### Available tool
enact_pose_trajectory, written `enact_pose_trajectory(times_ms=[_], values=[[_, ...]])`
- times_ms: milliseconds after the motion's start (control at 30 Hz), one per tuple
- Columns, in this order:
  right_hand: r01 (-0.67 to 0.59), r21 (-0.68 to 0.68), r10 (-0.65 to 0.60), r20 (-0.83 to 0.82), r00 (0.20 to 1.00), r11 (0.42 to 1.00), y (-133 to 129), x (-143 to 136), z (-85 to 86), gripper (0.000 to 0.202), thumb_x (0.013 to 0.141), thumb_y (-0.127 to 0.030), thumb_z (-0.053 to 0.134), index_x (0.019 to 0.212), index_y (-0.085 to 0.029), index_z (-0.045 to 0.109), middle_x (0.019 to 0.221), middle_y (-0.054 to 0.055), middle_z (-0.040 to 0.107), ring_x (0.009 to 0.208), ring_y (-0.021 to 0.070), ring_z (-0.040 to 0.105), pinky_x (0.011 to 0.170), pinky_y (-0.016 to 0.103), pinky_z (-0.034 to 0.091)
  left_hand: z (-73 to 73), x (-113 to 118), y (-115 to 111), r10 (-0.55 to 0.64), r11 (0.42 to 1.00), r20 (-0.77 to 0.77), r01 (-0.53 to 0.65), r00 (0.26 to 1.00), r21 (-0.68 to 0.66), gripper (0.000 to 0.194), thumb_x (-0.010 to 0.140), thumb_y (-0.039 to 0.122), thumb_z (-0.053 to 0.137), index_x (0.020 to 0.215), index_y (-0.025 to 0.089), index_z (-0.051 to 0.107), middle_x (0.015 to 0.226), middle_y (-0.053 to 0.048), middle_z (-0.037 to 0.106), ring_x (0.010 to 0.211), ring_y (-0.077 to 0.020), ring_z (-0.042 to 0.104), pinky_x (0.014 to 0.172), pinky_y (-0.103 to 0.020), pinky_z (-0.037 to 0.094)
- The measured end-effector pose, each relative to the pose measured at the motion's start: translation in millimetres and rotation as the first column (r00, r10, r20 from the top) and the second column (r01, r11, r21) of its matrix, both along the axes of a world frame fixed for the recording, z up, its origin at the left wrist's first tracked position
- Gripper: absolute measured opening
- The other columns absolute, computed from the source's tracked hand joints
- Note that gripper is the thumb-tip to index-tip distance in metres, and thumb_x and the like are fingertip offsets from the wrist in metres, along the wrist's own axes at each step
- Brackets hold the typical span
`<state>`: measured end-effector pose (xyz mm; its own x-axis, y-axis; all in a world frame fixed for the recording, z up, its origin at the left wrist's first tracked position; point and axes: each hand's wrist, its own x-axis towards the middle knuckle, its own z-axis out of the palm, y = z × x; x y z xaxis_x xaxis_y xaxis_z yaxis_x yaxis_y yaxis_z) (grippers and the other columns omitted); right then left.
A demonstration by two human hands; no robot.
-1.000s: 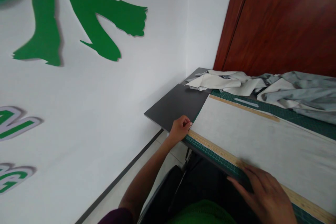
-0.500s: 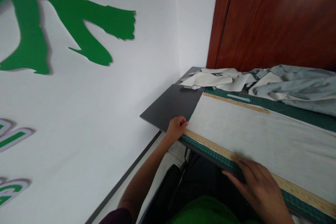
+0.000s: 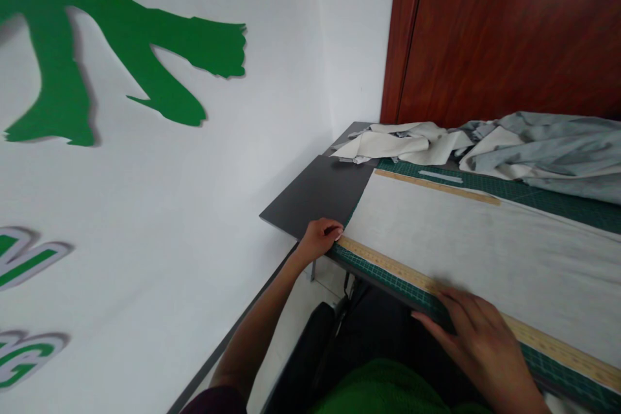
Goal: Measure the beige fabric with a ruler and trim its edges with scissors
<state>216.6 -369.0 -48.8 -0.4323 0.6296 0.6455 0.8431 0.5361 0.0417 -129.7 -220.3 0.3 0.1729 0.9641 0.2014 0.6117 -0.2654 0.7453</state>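
A long piece of white fabric point(image 3: 436, 226) lies flat on a green cutting mat point(image 3: 383, 277). Along its near edge runs a wooden ruler point(image 3: 388, 262). My left hand point(image 3: 318, 239) is at the fabric's near left corner, by the ruler's end, with thumb and forefinger pinched together at the cloth edge. My right hand point(image 3: 480, 343) rests over the ruler farther right, its fingers stretched across the wood and its thumb apart at the table's front edge. Across the fabric's far edge lies a second wooden ruler point(image 3: 436, 186).
Crumpled grey and white cloth point(image 3: 563, 149) is heaped at the back of the dark table point(image 3: 310, 197). A pale strip point(image 3: 440, 176) lies on the mat near it. White wall point(image 3: 272, 110) borders the left, and a reddish wooden door point(image 3: 514, 32) stands behind.
My left hand has shifted slightly left and toward me at the fabric corner, fingers still pinched. My right hand stays on the ruler. The camera view has moved a little.
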Motion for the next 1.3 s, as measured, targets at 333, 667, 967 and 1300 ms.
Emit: enact_pose_trajectory(times_ms=[333, 667, 967, 1300], values=[[-0.011, 0.022, 0.011, 0.011, 1.000, 1.000, 0, -2, 4.9, 0.056, 0.108, -0.056, 0.048, 0.114, -0.006, 0.072, 0.105, 0.021, 0.076, 0.095, 0.0342, 0.071, 0.089, 0.047, 0.053, -4.6, 4, -11, 0.103, 0.995, 0.104, -0.102, 0.989, -0.011, 0.012, 0.088, 0.023, 0.068, 0.081, 0.017, 0.075, 0.071, 0.001, 0.069, 0.066, -0.0117, 0.061, 0.063, -0.022, 0.045], [0.007, 0.012, -0.007, -0.013, 1.000, 1.000, 0, -3, 6.0, 0.056, 0.107, -0.058, 0.051, 0.113, -0.006, 0.070, 0.105, 0.020, 0.075, 0.095, 0.0338, 0.071, 0.089, 0.047, 0.054, -1.2, 9, -8, 0.129, 0.991, 0.145, -0.124, 0.981, -0.045, 0.011, 0.086, 0.023, 0.070, 0.078, 0.017, 0.074, 0.066, 0.002, 0.067, 0.062, -0.0111, 0.058, 0.060, -0.021, 0.043], [0.001, 0.009, -0.001, -0.009, 1.000, 1.000, -1, -2, 3.4, 0.054, 0.108, -0.056, 0.050, 0.112, -0.007, 0.072, 0.105, 0.021, 0.076, 0.094, 0.0345, 0.072, 0.088, 0.048, 0.054, -2.6, 7, -1, 0.083, 0.995, 0.139, -0.076, 0.987, -0.058, 0.012, 0.086, 0.023, 0.069, 0.077, 0.017, 0.075, 0.066, 0.002, 0.067, 0.061, -0.0106, 0.058, 0.060, -0.021, 0.043], [0.007, -0.008, -0.007, -0.006, 1.000, 1.000, 0, -2, 4.2, 0.055, 0.107, -0.057, 0.051, 0.114, -0.006, 0.070, 0.107, 0.021, 0.075, 0.095, 0.0348, 0.072, 0.089, 0.049, 0.054, -7.0, 3, 3, 0.043, 0.998, 0.134, -0.036, 0.990, -0.057, 0.016, 0.086, 0.025, 0.068, 0.073, 0.017, 0.073, 0.065, 0.002, 0.067, 0.060, -0.0103, 0.056, 0.059, -0.021, 0.040]])
